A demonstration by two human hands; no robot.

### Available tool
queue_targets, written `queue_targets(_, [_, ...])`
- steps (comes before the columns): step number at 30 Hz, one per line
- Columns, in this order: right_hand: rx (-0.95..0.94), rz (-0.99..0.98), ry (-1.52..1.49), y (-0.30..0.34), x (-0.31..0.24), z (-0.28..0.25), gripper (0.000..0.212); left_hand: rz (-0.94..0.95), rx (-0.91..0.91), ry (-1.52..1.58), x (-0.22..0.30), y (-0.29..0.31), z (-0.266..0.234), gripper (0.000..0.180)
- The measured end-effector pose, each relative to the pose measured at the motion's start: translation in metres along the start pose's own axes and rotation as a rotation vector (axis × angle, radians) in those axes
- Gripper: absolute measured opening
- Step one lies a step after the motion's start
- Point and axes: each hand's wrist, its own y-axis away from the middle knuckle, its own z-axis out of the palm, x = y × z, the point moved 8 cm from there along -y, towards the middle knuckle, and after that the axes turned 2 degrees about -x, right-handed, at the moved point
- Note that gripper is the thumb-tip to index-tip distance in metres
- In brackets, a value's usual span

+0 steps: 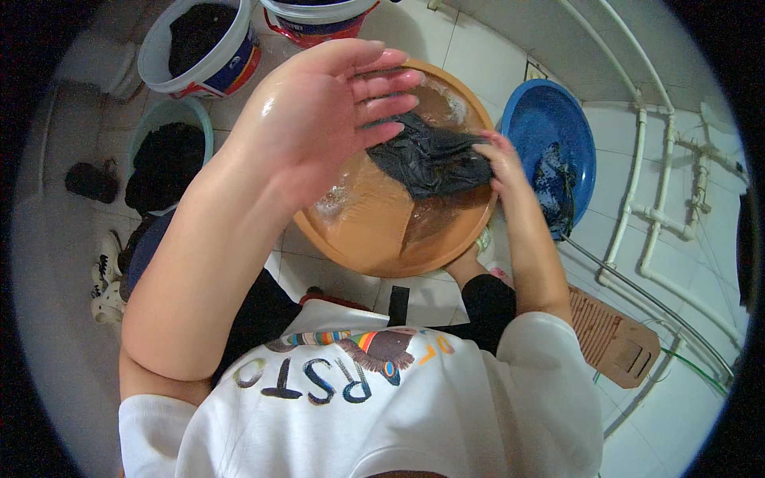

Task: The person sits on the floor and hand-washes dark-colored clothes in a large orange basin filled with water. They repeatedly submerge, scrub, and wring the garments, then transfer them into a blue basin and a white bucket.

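Note:
An orange basin point(362, 239) holding water stands before my knees. A wet, crumpled black cloth point(434, 163) lies in its right half. The fingers of my right hand point(500, 159) are closed on the cloth's right end, at the basin's rim. My left hand point(331, 111) is raised near the camera, wet and palm toward the right, fingers stretched out and slightly apart with nothing in them. It covers the basin's upper left part. Whether its fingertips touch the cloth I cannot tell; they appear above it.
A blue basin point(586, 131) with dark wet cloth leans at the right. White buckets point(155, 52) stand far left, one with dark cloth; below is a pale green tub point(209, 131) of black cloth. A brown washboard point(613, 338), a hose point(629, 275) and wall pipes point(637, 171) are right.

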Motion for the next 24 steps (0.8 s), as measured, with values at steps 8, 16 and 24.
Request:
queue_targets(8, [0.010,-0.762,-0.121,0.172,-0.224,0.017,0.033,0.051,-0.003,0.010,0.008,0.013,-0.001,0.027])
queue_targets(16, [0.091,-0.751,0.495,0.160,-0.232,0.068,0.033,0.050,-0.019,0.004,0.005,0.011,-0.010,0.024])
queue_targets(24, [0.049,-0.363,0.746,-0.050,-0.014,0.067,0.051,-0.058,0.036,0.083,-0.015,0.000,-0.011,0.021])
